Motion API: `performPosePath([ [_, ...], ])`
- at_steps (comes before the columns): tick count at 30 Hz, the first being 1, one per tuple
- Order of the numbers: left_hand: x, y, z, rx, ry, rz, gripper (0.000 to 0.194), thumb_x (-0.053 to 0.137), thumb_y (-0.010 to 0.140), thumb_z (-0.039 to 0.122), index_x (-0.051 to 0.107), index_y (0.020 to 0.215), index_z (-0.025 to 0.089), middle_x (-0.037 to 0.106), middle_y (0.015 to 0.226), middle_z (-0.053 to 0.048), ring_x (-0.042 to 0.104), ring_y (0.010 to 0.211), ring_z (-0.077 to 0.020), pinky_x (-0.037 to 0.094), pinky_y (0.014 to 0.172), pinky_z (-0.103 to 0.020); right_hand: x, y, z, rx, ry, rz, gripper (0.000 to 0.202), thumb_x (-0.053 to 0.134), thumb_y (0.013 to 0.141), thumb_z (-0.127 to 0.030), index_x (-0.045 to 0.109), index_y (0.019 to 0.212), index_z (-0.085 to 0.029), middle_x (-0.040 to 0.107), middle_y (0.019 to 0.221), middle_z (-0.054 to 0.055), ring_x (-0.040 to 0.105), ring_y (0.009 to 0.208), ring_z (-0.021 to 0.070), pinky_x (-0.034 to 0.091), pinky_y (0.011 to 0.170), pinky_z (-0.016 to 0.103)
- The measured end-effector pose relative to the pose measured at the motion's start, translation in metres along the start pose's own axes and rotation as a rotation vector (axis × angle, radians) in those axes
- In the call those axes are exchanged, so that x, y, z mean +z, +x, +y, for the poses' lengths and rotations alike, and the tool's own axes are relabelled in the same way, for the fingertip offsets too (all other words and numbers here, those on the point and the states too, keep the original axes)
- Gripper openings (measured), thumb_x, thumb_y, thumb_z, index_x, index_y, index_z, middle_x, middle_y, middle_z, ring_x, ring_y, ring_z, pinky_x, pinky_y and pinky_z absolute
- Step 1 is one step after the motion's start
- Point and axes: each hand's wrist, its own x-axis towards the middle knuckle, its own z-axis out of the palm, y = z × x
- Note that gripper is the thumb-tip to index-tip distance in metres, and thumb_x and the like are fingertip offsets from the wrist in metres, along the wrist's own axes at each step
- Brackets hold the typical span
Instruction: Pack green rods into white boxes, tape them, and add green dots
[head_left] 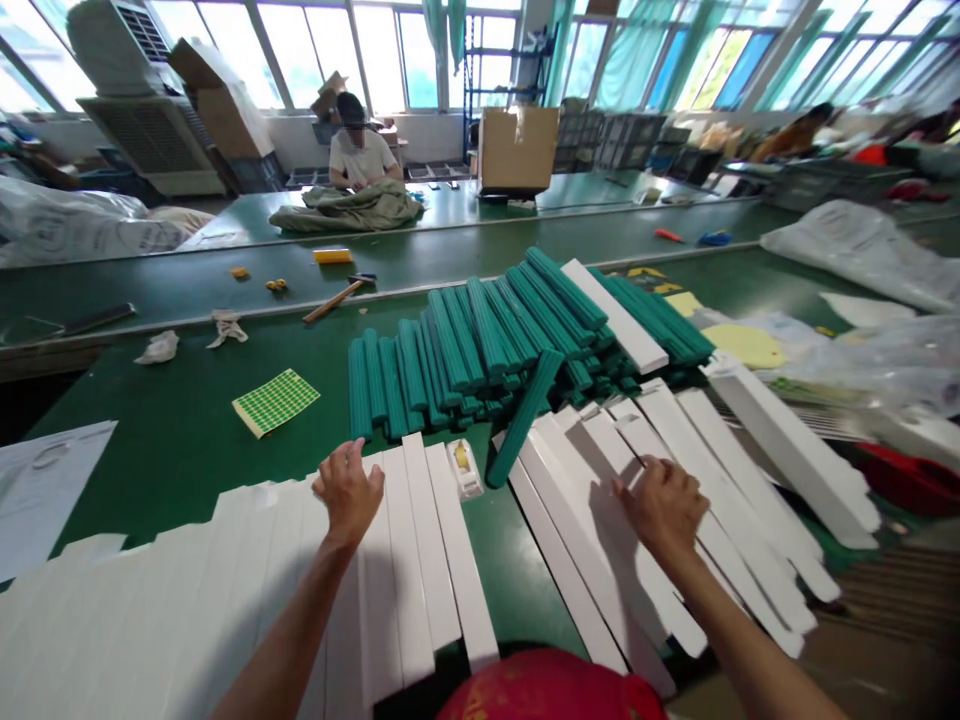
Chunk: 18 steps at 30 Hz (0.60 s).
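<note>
Two rows of white boxes lie before us: the left row (247,570) is packed side by side, while the right row (592,500) fans loosely. Our left hand (349,490) is over its row, fingers parted and gripping nothing we can see. Our right hand (666,500) bends its fingers over the other row; we cannot tell whether they pinch a box or merely rest there. The green rods (484,325) are heaped behind, probably so both hands can reach them, and one loose rod (525,420) slants toward us, its near end beside the tape holder (466,478). Close packing likely keeps the left boxes straight.

Between the rows shows a wedge of green bench (517,560), widening toward us. Several right-hand boxes appear to overhang the near edge, where a knock could tip them. Around the sticker sheet (276,402) we have more elbow room than at the heap's crowded right end.
</note>
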Motion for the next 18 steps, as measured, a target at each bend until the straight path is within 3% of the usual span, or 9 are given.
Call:
performPosePath([
  [6, -0.008, -0.011, 0.048, 0.198, -0.138, 0.073, 0.037, 0.048, 0.087, 0.022, 0.058, 0.122, 0.017, 0.059, 0.123, -0.013, 0.051, 0.111, -0.0302, 0.039, 0.086, -0.044, 0.013, -0.001, 0.005, -0.108, -0.103, 0.035, 0.034, 0.060, 0.081, -0.035, 0.056, 0.103, -0.010, 0.057, 0.109, 0.020, 0.044, 0.093, 0.0302, 0.028, 0.079, 0.042],
  [11, -0.007, -0.025, 0.069, 0.324, -0.255, 0.053, 0.033, 0.048, 0.086, 0.018, 0.061, 0.116, 0.015, 0.062, 0.118, -0.013, 0.055, 0.107, -0.0300, 0.040, 0.084, -0.043, 0.018, 0.016, 0.002, -0.133, -0.088, 0.046, 0.023, 0.058, 0.082, -0.032, 0.057, 0.094, -0.012, 0.059, 0.100, 0.016, 0.045, 0.089, 0.0272, 0.026, 0.080, 0.041],
  [15, -0.005, -0.035, 0.075, 0.392, -0.347, 0.035, 0.031, 0.045, 0.087, 0.018, 0.062, 0.114, 0.015, 0.063, 0.114, -0.013, 0.057, 0.109, -0.0292, 0.042, 0.085, -0.042, 0.021, 0.026, 0.015, -0.037, 0.001, 0.116, 0.048, 0.057, 0.083, -0.040, 0.050, 0.118, -0.009, 0.055, 0.118, 0.021, 0.046, 0.102, 0.0314, 0.027, 0.086, 0.045],
  [18, -0.003, -0.041, 0.079, 0.424, -0.400, 0.020, 0.030, 0.045, 0.088, 0.018, 0.062, 0.112, 0.017, 0.063, 0.112, -0.012, 0.059, 0.107, -0.0279, 0.043, 0.084, -0.042, 0.027, 0.025, 0.028, 0.018, 0.053, 0.049, 0.069, 0.059, 0.080, -0.046, 0.038, 0.131, -0.005, 0.053, 0.122, 0.024, 0.046, 0.103, 0.0343, 0.031, 0.084, 0.047],
])
